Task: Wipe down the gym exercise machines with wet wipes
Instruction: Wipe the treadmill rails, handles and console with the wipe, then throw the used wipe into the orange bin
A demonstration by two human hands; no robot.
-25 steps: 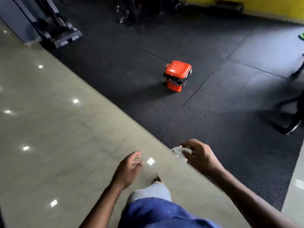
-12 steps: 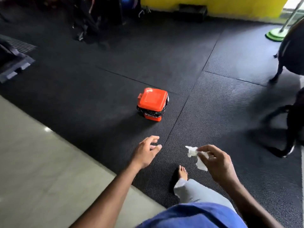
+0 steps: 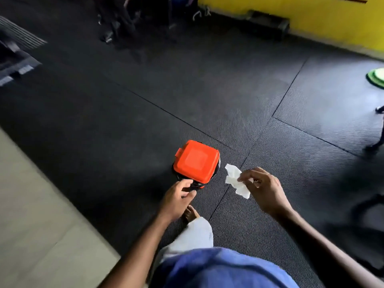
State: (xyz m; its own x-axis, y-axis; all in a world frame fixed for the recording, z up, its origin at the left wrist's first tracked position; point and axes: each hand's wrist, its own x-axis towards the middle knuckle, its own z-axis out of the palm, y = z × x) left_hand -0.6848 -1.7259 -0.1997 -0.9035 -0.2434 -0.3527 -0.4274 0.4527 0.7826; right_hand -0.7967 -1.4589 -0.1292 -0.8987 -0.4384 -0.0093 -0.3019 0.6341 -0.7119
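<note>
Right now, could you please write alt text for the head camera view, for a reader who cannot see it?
A person's right hand pinches a crumpled white wipe beside a small orange bin with its lid shut, while the left hand reaches toward the bin's near side. The bin stands on a black rubber mat; a yellow wall runs behind.

My right hand (image 3: pixel 265 190) pinches a crumpled, soft white wipe (image 3: pixel 235 180). The orange bin lid (image 3: pixel 196 161) looks smooth glossy plastic. The black mat (image 3: pixel 124 113) is matt, pebbled rubber.
</note>
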